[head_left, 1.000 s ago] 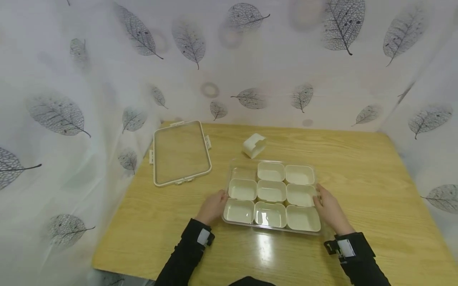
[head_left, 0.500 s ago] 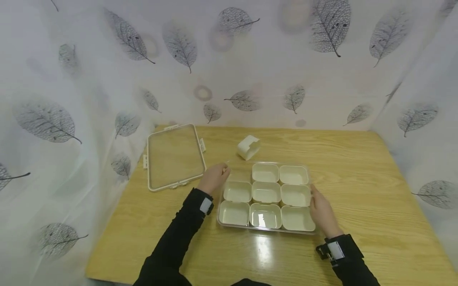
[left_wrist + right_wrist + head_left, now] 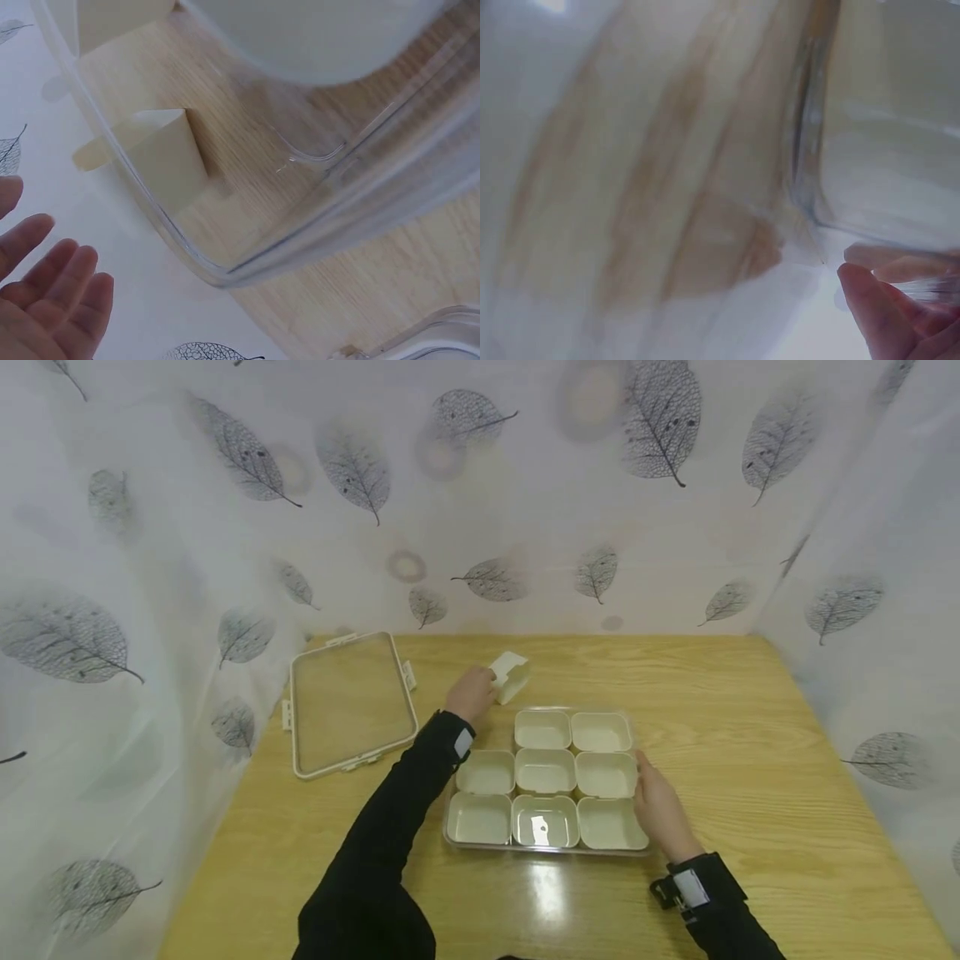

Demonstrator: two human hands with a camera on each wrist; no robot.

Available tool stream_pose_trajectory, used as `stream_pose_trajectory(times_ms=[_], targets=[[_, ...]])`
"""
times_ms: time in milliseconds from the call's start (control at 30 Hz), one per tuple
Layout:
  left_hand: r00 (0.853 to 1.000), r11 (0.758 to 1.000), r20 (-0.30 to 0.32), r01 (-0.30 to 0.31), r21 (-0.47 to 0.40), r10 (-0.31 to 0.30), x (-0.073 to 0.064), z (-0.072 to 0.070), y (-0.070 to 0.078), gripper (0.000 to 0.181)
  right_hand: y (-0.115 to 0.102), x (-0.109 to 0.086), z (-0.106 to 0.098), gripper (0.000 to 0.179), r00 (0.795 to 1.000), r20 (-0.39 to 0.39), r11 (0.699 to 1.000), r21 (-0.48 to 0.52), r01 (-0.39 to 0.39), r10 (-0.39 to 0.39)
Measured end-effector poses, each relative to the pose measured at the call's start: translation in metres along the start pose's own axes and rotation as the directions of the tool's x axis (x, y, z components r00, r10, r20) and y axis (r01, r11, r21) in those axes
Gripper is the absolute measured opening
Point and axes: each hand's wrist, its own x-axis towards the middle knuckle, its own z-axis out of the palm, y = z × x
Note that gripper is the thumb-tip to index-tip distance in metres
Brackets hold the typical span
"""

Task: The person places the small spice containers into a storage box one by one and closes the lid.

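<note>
A clear plastic tray on the table holds several cream-coloured small boxes in rows. Its back left corner shows bare clear plastic, partly behind my left wrist. My right hand grips the tray's right side, thumb and fingers at the wall in the right wrist view. Beyond the tray, one more cream box lies on its side. My left hand reaches to this box's left edge in the head view. In the left wrist view the fingers are extended, apart from the box.
A clear lid with a pale rim and side clips lies flat at the back left of the wooden table. Behind the table hangs a white curtain printed with leaves.
My left hand has let go of the tray's left side and moved forward to the loose box. My right hand stays on the tray. The head view has shifted slightly.
</note>
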Motion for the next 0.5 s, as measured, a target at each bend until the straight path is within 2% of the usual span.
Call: stream_pose_trajectory(times_ms=[67,100,133,200,267,300,333,367,433,467,500], targets=[[1.0,1.0,0.017,0.021,0.011,-0.021,0.011,0.005,0.001,0.031,0.0,-0.001,0.0,0.042,1.0,-0.009,1.0,-0.001,0.013,-0.013],[1.0,0.999,-0.005,0.006,0.032,-0.006,0.022,0.018,-0.007,0.033,0.0,-0.001,0.0,0.042,1.0,-0.012,1.0,-0.002,0.016,-0.016],[1.0,0.999,-0.001,0.008,0.036,-0.008,0.033,0.027,-0.013,0.037,0.0,-0.002,0.0,0.042,1.0,-0.016,1.0,-0.002,0.018,-0.018],[0.999,0.996,-0.045,-0.016,0.089,0.021,0.056,0.053,-0.031,0.042,-0.001,-0.003,-0.001,0.041,1.0,-0.018,1.0,-0.006,0.018,-0.018],[0.997,0.993,-0.066,-0.023,0.117,0.031,0.064,0.059,-0.033,0.043,-0.001,-0.003,0.0,0.041,1.0,-0.019,1.0,-0.011,0.011,-0.011],[0.999,0.994,-0.049,-0.01,0.11,0.016,0.071,0.064,-0.036,0.045,0.0,-0.003,0.0,0.041,1.0,-0.018,1.0,-0.014,0.006,-0.006],[1.0,0.996,-0.013,0.022,0.088,-0.021,0.068,0.056,-0.029,0.045,-0.001,-0.003,0.0,0.041,1.0,-0.018,1.0,-0.015,0.002,-0.003],[0.999,0.995,-0.008,0.032,0.093,-0.031,0.065,0.051,-0.025,0.044,0.0,-0.002,0.0,0.041,1.0,-0.017,1.0,-0.015,-0.003,0.003],[0.996,0.994,0.041,0.078,0.079,-0.081,0.049,0.03,-0.007,0.046,0.0,-0.002,0.001,0.042,1.0,-0.014,1.0,-0.015,-0.01,0.01],[0.994,0.993,0.053,0.091,0.076,-0.096,0.047,0.028,-0.005,0.048,0.0,-0.002,0.001,0.042,1.0,-0.014,1.0,-0.016,-0.011,0.011],[0.994,0.993,0.047,0.092,0.068,-0.096,0.039,0.021,0.001,0.049,0.0,-0.001,0.001,0.042,1.0,-0.018,1.0,-0.017,-0.01,0.01]])
